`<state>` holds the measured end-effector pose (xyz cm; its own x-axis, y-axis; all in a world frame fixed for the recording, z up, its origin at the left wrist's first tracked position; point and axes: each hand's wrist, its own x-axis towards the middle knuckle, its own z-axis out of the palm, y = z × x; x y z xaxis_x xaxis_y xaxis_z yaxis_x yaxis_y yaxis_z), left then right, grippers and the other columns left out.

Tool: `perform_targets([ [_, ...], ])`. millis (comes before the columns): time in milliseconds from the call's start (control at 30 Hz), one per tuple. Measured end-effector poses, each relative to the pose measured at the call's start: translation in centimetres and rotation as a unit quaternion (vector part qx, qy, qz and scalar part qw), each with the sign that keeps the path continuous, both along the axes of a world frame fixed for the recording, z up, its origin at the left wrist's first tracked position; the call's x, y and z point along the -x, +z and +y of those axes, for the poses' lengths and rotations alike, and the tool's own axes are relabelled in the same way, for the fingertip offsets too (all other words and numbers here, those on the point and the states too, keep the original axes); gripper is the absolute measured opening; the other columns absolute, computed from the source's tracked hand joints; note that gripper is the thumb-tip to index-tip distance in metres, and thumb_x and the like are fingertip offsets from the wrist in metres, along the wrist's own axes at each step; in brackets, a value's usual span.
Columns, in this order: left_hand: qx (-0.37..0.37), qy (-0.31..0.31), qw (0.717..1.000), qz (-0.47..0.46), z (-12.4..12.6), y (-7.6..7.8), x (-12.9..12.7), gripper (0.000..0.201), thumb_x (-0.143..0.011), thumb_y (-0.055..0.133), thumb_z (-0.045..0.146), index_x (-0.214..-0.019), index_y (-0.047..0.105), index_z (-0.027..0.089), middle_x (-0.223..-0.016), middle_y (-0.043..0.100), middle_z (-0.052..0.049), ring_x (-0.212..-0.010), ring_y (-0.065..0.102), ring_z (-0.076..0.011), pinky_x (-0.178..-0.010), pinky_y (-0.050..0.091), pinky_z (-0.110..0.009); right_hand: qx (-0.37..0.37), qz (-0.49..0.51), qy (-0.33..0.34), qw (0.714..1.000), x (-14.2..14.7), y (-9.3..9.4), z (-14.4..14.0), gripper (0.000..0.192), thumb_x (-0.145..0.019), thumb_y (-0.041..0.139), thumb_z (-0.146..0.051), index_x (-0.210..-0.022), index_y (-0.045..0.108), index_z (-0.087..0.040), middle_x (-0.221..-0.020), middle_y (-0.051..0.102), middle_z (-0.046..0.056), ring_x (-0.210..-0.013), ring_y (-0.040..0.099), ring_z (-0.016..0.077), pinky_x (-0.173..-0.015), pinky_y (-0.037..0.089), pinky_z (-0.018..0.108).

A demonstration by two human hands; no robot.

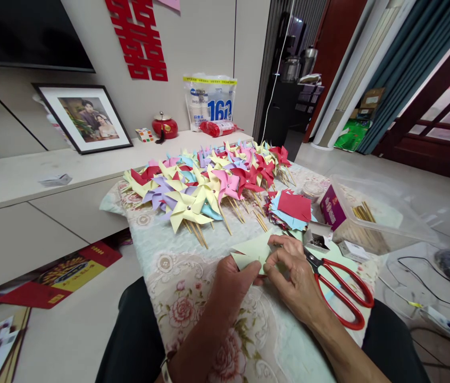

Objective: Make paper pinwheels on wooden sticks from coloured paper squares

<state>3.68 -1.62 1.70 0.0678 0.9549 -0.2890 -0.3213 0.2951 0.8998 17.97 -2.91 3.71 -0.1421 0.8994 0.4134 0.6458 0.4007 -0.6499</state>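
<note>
While finished pinwheels [209, 186] crowd the table's far end, the left hand [231, 284] and right hand [292, 279] pinch a pale green paper square [253, 252], bending its corners inward beside red scissors [342, 290].

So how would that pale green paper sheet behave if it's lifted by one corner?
The pale green paper sheet, pinched between the left hand and right hand, looks thin, so probably floppy and very light. Its folded points suggest it creases easily; on the floral cloth it would likely slide.
</note>
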Motion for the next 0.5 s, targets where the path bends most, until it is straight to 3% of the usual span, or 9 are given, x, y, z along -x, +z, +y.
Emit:
perform_targets([
  [500,-0.005,-0.001,1.0,0.012,0.05,-0.3,-0.07,0.026,-0.063,0.073,0.026,-0.083,0.078,0.011,-0.073,0.077,-0.006,-0.055,0.066,-0.0179,-0.052,0.054,-0.027,0.02,0.016,0.004,1.0,-0.18,-0.17,0.1,0.02,-0.089,0.052,-0.023,-0.07,0.059,-0.022,-0.112,0.065,0.011,-0.119,0.051,0.0327,-0.093,0.039,0.054],
])
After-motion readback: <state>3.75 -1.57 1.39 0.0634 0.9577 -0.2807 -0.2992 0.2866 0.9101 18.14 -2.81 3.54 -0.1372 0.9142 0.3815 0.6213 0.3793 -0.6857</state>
